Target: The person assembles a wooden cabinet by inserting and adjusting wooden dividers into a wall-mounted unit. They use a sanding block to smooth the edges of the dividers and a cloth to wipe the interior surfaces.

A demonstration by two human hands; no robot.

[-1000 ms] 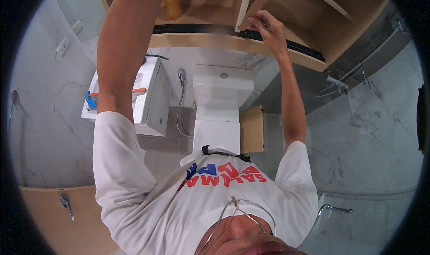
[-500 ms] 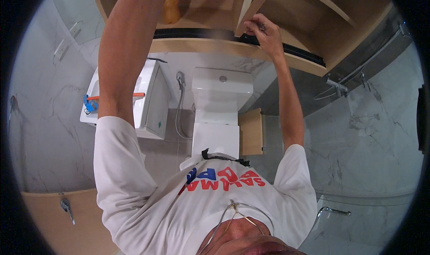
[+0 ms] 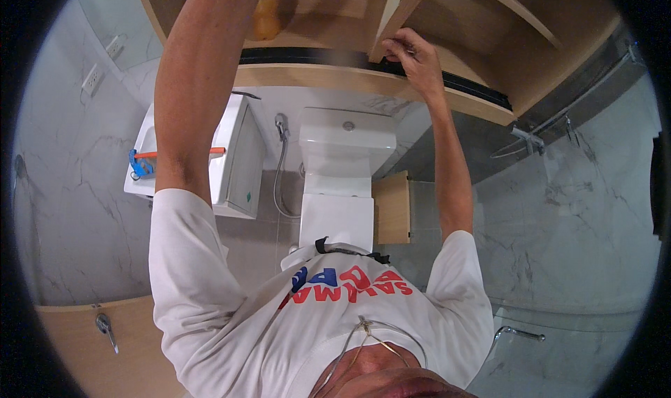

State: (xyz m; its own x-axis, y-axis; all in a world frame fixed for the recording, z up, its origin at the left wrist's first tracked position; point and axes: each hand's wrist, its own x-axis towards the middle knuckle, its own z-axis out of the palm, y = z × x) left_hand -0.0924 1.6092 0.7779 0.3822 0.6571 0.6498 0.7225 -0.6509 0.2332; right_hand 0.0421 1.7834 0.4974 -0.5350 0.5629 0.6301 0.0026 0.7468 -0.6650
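Note:
My left forearm (image 3: 199,83) reaches up past the top edge, so the left hand itself is out of sight. My right hand (image 3: 419,59) is at the front of an open wooden cabinet (image 3: 328,75), beside the lower end of an upright wooden divider (image 3: 402,17). Its fingers are curled and pinched together, just above a black track (image 3: 475,88) that runs along the cabinet's front edge. Whatever lies between those fingers is too small to make out. An orange bottle-like container (image 3: 266,19) stands inside the cabinet, right of my left forearm.
Below the cabinet is a white toilet (image 3: 339,219) with a hose sprayer (image 3: 282,126) at its left. A blue-and-orange tool (image 3: 143,161) lies on the white washbasin (image 3: 237,160). A wooden panel (image 3: 391,208) leans right of the toilet. Shower fittings (image 3: 528,139) are on the right.
The cabinet and my right hand sit slightly lower in view. My right fingers have shifted a little at the divider's end. My left arm stays raised.

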